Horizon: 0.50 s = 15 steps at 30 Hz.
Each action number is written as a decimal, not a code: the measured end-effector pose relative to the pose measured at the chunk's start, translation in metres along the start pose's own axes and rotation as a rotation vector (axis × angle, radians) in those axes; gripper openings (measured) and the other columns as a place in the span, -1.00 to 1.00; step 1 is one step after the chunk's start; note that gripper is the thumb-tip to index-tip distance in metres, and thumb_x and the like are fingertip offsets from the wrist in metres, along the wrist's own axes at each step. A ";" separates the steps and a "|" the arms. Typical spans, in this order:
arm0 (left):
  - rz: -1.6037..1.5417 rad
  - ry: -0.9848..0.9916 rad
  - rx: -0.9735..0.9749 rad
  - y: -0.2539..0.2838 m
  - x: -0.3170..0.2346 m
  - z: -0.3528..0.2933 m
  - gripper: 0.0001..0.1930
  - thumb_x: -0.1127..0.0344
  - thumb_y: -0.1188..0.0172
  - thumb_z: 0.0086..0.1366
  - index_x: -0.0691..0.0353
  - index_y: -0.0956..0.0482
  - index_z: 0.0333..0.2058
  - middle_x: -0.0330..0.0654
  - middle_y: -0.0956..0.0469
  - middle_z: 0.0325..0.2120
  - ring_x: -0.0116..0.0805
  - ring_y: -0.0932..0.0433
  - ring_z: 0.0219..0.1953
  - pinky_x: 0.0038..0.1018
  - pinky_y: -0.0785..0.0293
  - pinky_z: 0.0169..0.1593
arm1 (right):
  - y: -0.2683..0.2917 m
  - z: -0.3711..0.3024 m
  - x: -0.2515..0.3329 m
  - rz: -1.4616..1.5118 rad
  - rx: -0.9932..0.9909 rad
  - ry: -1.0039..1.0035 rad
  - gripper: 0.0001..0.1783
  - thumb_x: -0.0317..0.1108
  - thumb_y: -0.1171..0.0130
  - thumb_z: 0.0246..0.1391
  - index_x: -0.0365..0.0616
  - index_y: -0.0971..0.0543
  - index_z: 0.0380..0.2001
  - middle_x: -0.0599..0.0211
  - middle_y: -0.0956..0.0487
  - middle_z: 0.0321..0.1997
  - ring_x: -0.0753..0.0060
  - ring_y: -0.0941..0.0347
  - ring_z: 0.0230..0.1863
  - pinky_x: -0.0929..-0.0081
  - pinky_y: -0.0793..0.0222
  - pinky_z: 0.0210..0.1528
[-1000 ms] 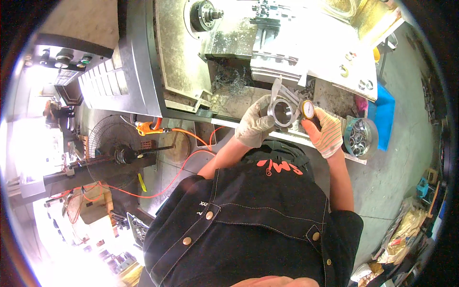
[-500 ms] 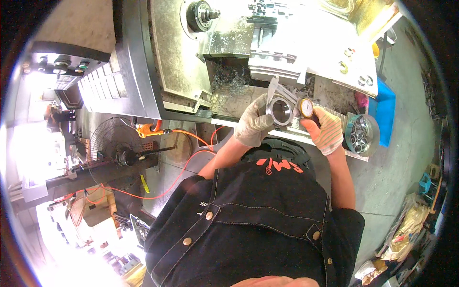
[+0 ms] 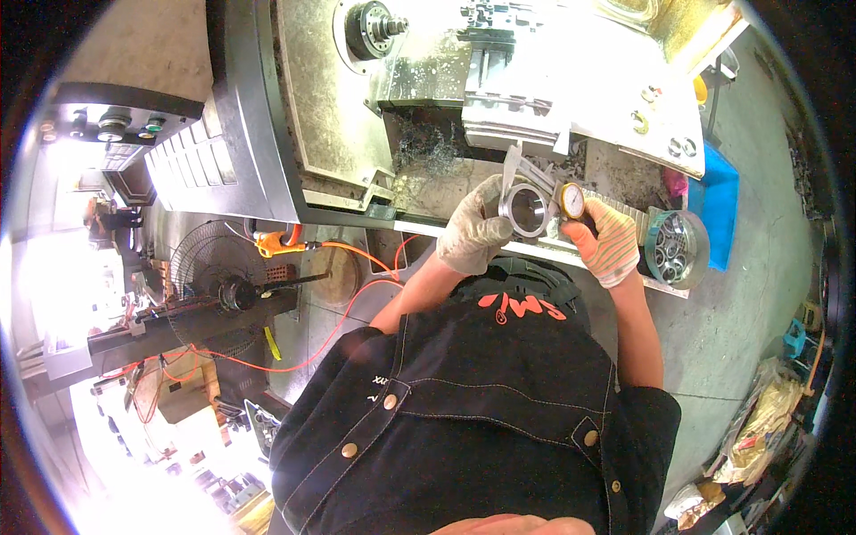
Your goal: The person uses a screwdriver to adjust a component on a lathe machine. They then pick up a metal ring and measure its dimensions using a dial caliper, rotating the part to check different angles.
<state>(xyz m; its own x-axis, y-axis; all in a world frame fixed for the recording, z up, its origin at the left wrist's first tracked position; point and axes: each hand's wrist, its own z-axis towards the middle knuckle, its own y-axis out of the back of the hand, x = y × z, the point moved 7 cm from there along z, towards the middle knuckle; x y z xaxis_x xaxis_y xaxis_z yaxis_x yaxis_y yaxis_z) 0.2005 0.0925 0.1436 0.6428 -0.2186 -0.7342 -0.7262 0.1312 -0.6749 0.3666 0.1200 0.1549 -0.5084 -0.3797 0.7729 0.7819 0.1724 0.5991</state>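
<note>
My left hand [image 3: 473,230], in a pale work glove, is closed on the side of a short, wide metal ring [image 3: 507,212] whose round opening shows. My right hand [image 3: 610,242], in a striped glove, grips a dial caliper [image 3: 572,200] with a yellow-rimmed round dial. The caliper's jaws lie at the ring's far edge, up and to the left of the dial. Whether they touch the ring I cannot tell. Both hands are held close together above the front ledge of a machine.
A round clear tub [image 3: 698,253] of metal rings stands right of my right hand, by a blue bin [image 3: 720,214]. Ahead are the machine's spindle [image 3: 373,30] and dark metal chips [image 3: 426,147]. At left are a fan [image 3: 214,267] and an orange air hose [image 3: 355,251].
The ring has shifted slightly to the right in my left hand and turned a little. The caliper's dial is tilted a bit differently. Both hands keep their hold.
</note>
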 end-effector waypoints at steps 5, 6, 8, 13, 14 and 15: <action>0.011 0.005 -0.010 -0.003 -0.002 0.000 -0.13 0.02 -0.48 -0.19 0.32 -0.28 0.06 -0.11 -0.48 -0.13 -0.30 -0.53 -0.18 -0.42 -0.54 -0.24 | 0.001 0.000 0.002 0.029 -0.007 -0.004 -0.38 0.27 -0.08 -0.05 -0.19 -0.48 -0.49 0.06 -0.40 -0.63 -0.10 -0.37 -0.53 0.28 -0.29 -0.49; 0.015 0.012 -0.007 -0.002 -0.001 0.000 -0.13 0.01 -0.48 -0.19 0.32 -0.28 0.05 -0.11 -0.48 -0.13 -0.30 -0.53 -0.18 -0.42 -0.54 -0.23 | 0.001 0.000 0.001 0.033 -0.002 -0.013 -0.37 0.29 -0.07 -0.06 -0.19 -0.48 -0.49 0.07 -0.40 -0.64 -0.10 -0.37 -0.53 0.28 -0.28 -0.49; 0.024 0.027 -0.001 -0.001 -0.001 -0.001 -0.12 0.01 -0.49 -0.20 0.33 -0.28 0.05 -0.11 -0.48 -0.12 -0.30 -0.53 -0.17 -0.42 -0.54 -0.23 | 0.001 -0.001 0.001 0.030 -0.006 -0.012 -0.36 0.30 -0.06 -0.06 -0.19 -0.47 -0.50 0.07 -0.40 -0.64 -0.10 -0.37 -0.54 0.29 -0.28 -0.50; -0.017 0.062 0.060 -0.004 0.001 -0.001 -0.10 0.05 -0.48 -0.16 0.33 -0.24 0.10 -0.17 -0.45 -0.08 -0.37 -0.47 -0.08 -0.47 -0.44 -0.08 | 0.003 -0.001 0.004 0.005 -0.009 0.022 -0.38 0.27 -0.07 -0.05 -0.18 -0.47 -0.50 0.06 -0.39 -0.64 -0.09 -0.36 -0.55 0.28 -0.28 -0.50; -0.040 0.079 0.092 -0.005 0.001 -0.002 -0.10 0.08 -0.48 -0.14 0.32 -0.21 0.13 -0.20 -0.44 -0.06 -0.40 -0.43 -0.03 -0.49 -0.38 -0.01 | 0.003 -0.001 0.004 -0.006 -0.014 0.035 -0.39 0.25 -0.09 -0.05 -0.18 -0.47 -0.49 0.06 -0.39 -0.64 -0.09 -0.36 -0.55 0.28 -0.28 -0.50; -0.037 0.079 0.099 -0.005 0.001 -0.001 -0.11 0.08 -0.47 -0.13 0.32 -0.22 0.13 -0.20 -0.44 -0.07 -0.40 -0.44 -0.04 -0.48 -0.39 -0.02 | 0.005 -0.002 0.004 -0.019 -0.020 0.044 -0.41 0.24 -0.10 -0.04 -0.18 -0.47 -0.49 0.06 -0.39 -0.64 -0.10 -0.35 -0.55 0.27 -0.27 -0.50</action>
<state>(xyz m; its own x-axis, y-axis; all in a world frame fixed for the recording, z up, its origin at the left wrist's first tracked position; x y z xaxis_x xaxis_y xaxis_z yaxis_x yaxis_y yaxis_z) 0.2047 0.0908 0.1458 0.6444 -0.3001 -0.7033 -0.6722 0.2160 -0.7081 0.3690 0.1180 0.1602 -0.5070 -0.4226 0.7512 0.7796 0.1469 0.6088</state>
